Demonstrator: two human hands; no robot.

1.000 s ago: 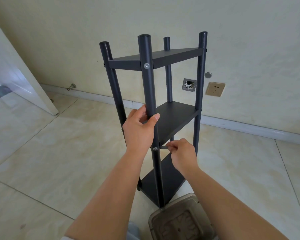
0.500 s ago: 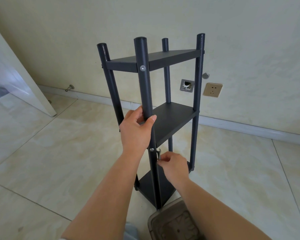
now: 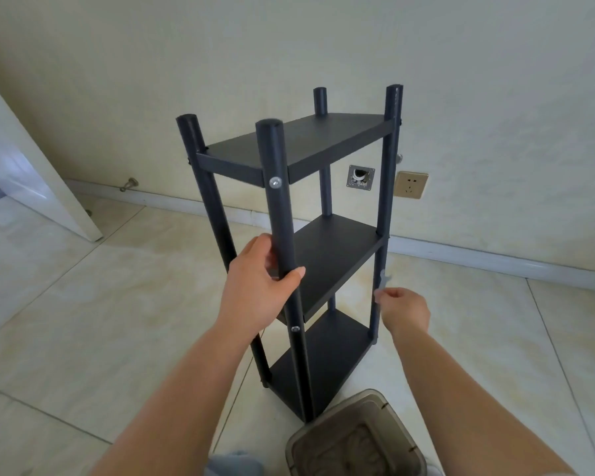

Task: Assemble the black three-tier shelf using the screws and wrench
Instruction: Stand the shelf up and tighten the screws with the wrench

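Shelf (image 3: 327,252) stood upright on the tiled floor (image 3: 83,304), close to the far wall, all three boards seated between four posts. The left hand (image 3: 260,286) wrapped the near front post just above the middle board, thumb and fingers curled round it. The right hand (image 3: 404,309) pinched a small wrench (image 3: 382,280) between thumb and fingertips, its open head pointing up beside the right front post, level with the middle board. Whether the head sat on a screw there could not be told; the tool was blurred. Screw heads showed on the near post at the top board (image 3: 275,182) and the middle board (image 3: 294,328).

Judgement: the work appeared near completion, with tightening at the right post in hand. To do it well, the wrench head should seat squarely on the fastener before turning, the left hand should brace the frame against twist, and tightening should stop once snug. A brown tub (image 3: 354,438) stood at the shelf's near foot.
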